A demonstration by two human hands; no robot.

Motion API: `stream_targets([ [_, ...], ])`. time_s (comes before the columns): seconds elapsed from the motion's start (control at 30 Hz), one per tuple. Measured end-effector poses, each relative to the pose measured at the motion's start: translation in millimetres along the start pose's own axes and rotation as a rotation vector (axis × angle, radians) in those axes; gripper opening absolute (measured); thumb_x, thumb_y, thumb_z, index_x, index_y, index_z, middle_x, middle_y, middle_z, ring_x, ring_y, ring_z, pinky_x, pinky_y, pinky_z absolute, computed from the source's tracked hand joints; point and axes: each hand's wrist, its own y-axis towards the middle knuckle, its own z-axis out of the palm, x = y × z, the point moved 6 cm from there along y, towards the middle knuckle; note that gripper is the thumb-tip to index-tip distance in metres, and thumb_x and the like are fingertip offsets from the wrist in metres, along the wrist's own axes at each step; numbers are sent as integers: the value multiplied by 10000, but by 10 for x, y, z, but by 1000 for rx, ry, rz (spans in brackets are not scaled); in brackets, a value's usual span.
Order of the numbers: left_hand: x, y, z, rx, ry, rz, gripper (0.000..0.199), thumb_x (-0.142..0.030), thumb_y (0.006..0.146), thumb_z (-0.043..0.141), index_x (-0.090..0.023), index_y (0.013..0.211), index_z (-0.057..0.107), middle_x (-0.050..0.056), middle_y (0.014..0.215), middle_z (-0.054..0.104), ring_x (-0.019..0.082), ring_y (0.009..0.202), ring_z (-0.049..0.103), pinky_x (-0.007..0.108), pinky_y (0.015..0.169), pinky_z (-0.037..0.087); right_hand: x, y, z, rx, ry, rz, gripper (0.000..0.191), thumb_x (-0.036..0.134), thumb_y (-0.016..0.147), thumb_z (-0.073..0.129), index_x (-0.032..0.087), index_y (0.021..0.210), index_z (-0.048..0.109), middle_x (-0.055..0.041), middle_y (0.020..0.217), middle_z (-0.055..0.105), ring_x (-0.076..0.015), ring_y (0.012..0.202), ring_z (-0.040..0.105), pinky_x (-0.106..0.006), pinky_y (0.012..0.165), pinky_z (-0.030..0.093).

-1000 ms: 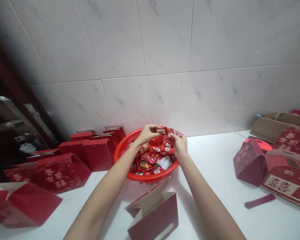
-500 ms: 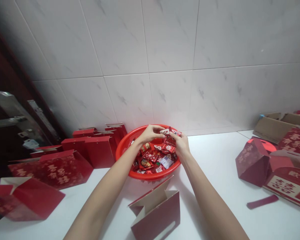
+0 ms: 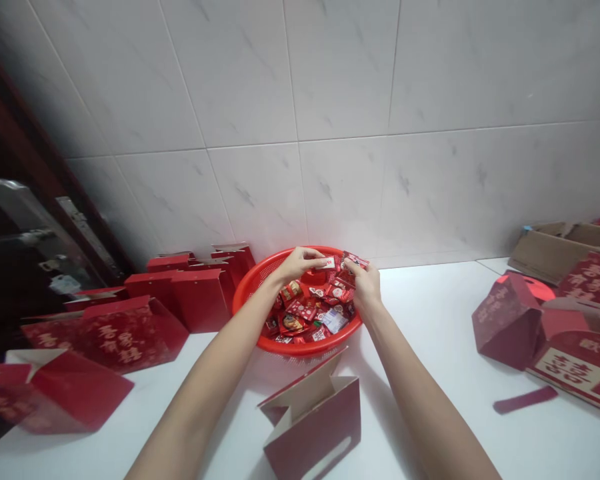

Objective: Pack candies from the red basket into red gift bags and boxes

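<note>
A red plastic basket (image 3: 300, 348) by the wall holds several wrapped candies (image 3: 303, 312), mostly red. Over its back right part, my left hand (image 3: 300, 263) pinches a small white and red packet (image 3: 329, 263). Just to the right, my right hand (image 3: 367, 283) is closed on red candy packets (image 3: 355, 261) at the basket's rim. An open red paper box (image 3: 316, 427) stands in front of the basket, between my forearms, with its top flaps apart. Neither hand touches it.
Several red gift boxes (image 3: 125, 333) stand at the left, near a dark door with a metal handle (image 3: 25, 220). At the right are more red boxes (image 3: 507, 323), a cardboard box (image 3: 545, 253) and a dark red strip (image 3: 525, 400) on the white table (image 3: 430, 320).
My hands have moved slightly apart, and the white and red packet in my left hand is now separate from those in my right. The view has shifted slightly.
</note>
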Motion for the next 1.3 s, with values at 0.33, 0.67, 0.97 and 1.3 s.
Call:
stream_targets([
  [0.33, 315, -66, 103, 203, 765, -216, 267, -289, 818, 587, -192, 991, 766, 32, 1011, 780, 206, 940, 708, 234, 809, 508, 7, 5, -19, -59, 11, 7, 178, 170, 582, 765, 174, 657, 603, 28, 558, 658, -144, 554, 618, -249, 516, 514],
  [0.67, 238, -13, -40, -26, 1048, -243, 370, -187, 845, 571, -202, 1181, 724, 108, 1236, 712, 289, 1150, 652, 342, 921, 513, -8, 14, -10, -67, 1, 27, 162, 151, 602, 738, 184, 654, 589, 40, 547, 639, -137, 537, 613, -242, 498, 522],
  [0.97, 374, -80, 524, 287, 1083, -170, 356, -245, 814, 693, -229, 1169, 717, 79, 1073, 773, 271, 980, 728, 303, 819, 551, -9, 32, -35, -60, -10, 3, 165, 176, 587, 733, 194, 657, 585, 44, 562, 645, -135, 540, 602, -240, 495, 506],
  [1.3, 243, -31, 504, 207, 1046, -142, 372, -104, 808, 590, -255, 1118, 729, 44, 1140, 764, 229, 1048, 709, 271, 856, 529, -35, 82, -55, -37, -17, -16, 192, 199, 586, 747, 203, 672, 575, 47, 571, 643, -146, 558, 616, -259, 532, 511],
])
